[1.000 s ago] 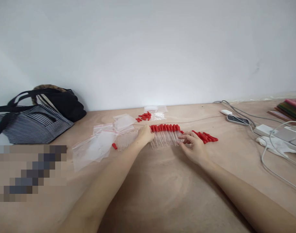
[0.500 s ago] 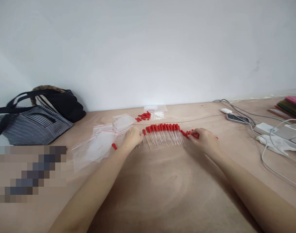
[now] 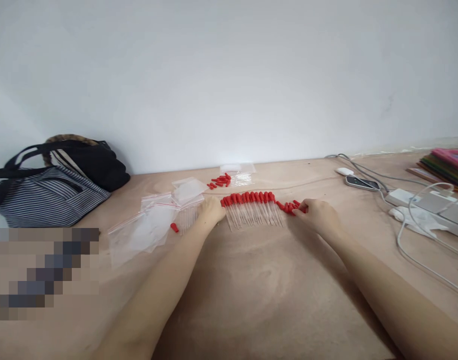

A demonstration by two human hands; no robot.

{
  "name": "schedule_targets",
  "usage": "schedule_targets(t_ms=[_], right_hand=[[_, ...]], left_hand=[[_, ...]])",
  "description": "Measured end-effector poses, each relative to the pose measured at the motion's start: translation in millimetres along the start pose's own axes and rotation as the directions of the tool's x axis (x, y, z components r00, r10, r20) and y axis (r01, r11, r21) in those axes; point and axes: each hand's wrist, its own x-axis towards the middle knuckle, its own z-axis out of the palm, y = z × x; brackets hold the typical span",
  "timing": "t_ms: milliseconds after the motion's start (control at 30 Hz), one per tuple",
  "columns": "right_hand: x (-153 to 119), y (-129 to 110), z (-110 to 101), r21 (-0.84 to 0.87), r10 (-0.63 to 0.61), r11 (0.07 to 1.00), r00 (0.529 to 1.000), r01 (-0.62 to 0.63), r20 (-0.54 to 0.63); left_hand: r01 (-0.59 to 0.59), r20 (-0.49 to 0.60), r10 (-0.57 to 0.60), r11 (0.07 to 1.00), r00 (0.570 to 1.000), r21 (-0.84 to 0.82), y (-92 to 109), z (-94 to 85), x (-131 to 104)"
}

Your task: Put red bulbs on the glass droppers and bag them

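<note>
A row of glass droppers [image 3: 253,212] with red rubber bulbs lies side by side on the table. My left hand [image 3: 212,210] is closed at the left end of this row, its fingertips on the bulb of the outermost dropper [image 3: 223,202]. Bare glass tubes [image 3: 187,220] lie left of that hand, partly covered by it. To the right of the row is a small pile of loose red rubber bulbs [image 3: 287,206]. There my right hand [image 3: 317,216] pinches one bulb [image 3: 304,210], mostly hidden by the fingers.
A single red bulb [image 3: 174,227] lies near clear zip bags [image 3: 138,232] on the left. Further back are more red bulbs [image 3: 220,181] and a bag of tubes [image 3: 244,178]. A striped bag [image 3: 56,197] stands far left; cables and a power strip [image 3: 431,210] lie right.
The outermost dropper, which stood slightly apart, now lies against the row, and my left hand has moved right with it. My right hand stays at the pile of bulbs.
</note>
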Motion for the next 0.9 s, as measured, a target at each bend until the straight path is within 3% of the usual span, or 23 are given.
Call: schedule_targets(t_ms=[167,300,433,567,767,900], right_hand=[[1,1,4,0.025,-0.022,0.999,1.000,0.022,-0.007],[0,-1,11,0.046,-0.041,0.998,0.997,0.044,-0.068],[1,-6,21,0.004,-0.094,0.995,0.983,0.096,-0.158],[3,-6,31,-0.112,-0.216,0.974,0.959,0.198,-0.184],[2,-8,33,-0.158,-0.251,0.962,0.952,0.224,-0.173],[1,-9,33,-0.139,-0.235,0.967,0.960,0.215,-0.152]], left_hand=[[0.010,0.013,-0.010,1.000,1.000,-0.006,1,-13.2,1],[-0.018,0.128,0.037,0.989,0.991,-0.146,-6,-35.6,-13],[0.000,0.317,0.115,0.940,0.942,-0.340,-20,-47.4,-39],[0.076,0.432,0.199,0.839,0.880,-0.540,-37,-44.1,-64],[0.123,0.426,0.323,0.658,0.845,-0.743,-43,-36.9,-83],[0.055,0.306,0.374,0.551,0.876,-0.833,-41,-28.4,-87]])
